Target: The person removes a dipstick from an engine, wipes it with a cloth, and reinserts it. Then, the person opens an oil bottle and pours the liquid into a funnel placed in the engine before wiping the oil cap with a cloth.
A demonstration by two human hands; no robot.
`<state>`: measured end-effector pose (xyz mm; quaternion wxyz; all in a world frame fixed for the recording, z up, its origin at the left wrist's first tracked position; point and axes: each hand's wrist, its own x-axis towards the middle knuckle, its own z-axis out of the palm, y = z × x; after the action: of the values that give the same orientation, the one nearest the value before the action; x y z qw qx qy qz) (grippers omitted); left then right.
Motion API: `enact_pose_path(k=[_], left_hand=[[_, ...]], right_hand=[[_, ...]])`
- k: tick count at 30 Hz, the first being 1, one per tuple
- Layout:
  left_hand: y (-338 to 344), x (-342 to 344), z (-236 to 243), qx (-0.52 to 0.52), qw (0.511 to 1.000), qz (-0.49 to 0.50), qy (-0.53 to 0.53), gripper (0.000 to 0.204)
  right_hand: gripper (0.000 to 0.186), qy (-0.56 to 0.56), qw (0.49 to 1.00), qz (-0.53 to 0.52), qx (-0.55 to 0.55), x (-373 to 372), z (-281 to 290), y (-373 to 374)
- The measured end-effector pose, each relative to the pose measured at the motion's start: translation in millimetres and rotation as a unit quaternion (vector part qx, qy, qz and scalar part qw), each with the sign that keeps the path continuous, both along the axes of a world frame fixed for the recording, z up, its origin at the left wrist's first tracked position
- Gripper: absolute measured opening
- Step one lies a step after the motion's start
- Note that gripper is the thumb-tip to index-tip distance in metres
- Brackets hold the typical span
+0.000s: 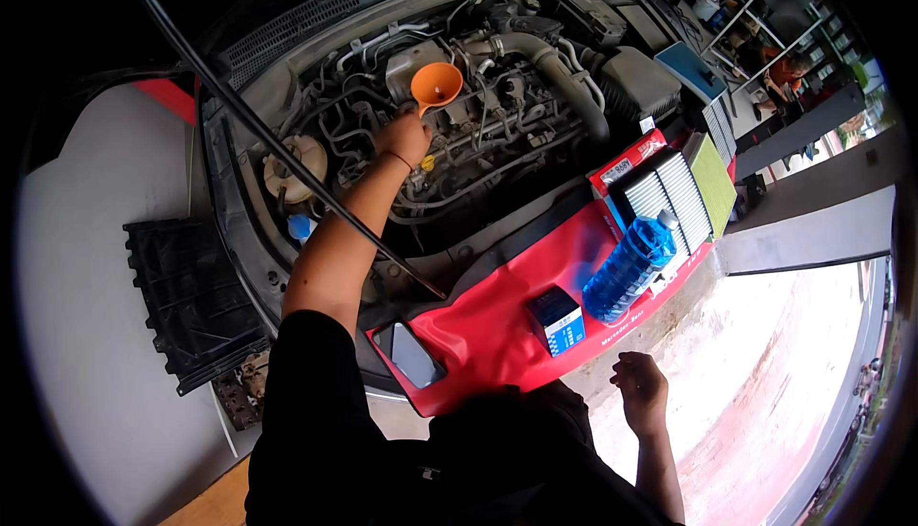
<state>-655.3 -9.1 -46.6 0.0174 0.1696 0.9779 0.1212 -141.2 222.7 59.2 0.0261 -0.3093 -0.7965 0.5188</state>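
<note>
Over the car engine point(478, 124), my left hand point(405, 137) is closed near the lower end of an orange funnel point(437, 84), whose wide mouth tilts upward. The funnel's spout is mostly hidden by the fingers, so I cannot tell whether it sits in an opening. A yellow cap point(427, 162) shows just below that hand. My right hand point(643, 390) hangs at the lower right, fingers loosely bent and apart, holding nothing. Nearest to it are a bottle of blue liquid point(631, 268) and a small dark-blue box point(557, 321), both on the red fender cover point(497, 344).
A thin dark prop rod point(277, 143) slants across above my left forearm. A phone point(408, 355) lies on the cover's left end. Pleated filters point(672, 199) and a red box point(626, 158) rest at the right. A black panel point(191, 296) stands at the left. Another person point(786, 72) is far right.
</note>
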Motion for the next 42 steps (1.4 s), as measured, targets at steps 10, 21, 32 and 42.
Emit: enact_pose_path(k=[10, 21, 32, 42], left_hand=[[13.7, -38.8, -28.7, -0.048, 0.986, 0.104, -0.120, 0.027], [4.1, -51.9, -42.7, 0.088, 0.992, 0.057, -0.070, 0.021], [2.4, -43.1, -23.6, 0.114, 0.989, 0.065, -0.068, 0.024], [-5.7, -48.2, -27.4, 0.126, 0.986, 0.078, -0.076, 0.026]], right_hand=[[0.018, -0.003, 0.999, -0.024, -0.048, -25.9, -35.2, 54.3], [0.021, -0.018, 0.997, -0.006, -0.072, -51.0, -38.5, 79.6], [0.018, 0.009, 0.998, 0.007, -0.063, -60.4, -44.0, 60.4], [0.016, 0.016, 0.999, 0.023, -0.043, -64.3, -52.0, 60.9]])
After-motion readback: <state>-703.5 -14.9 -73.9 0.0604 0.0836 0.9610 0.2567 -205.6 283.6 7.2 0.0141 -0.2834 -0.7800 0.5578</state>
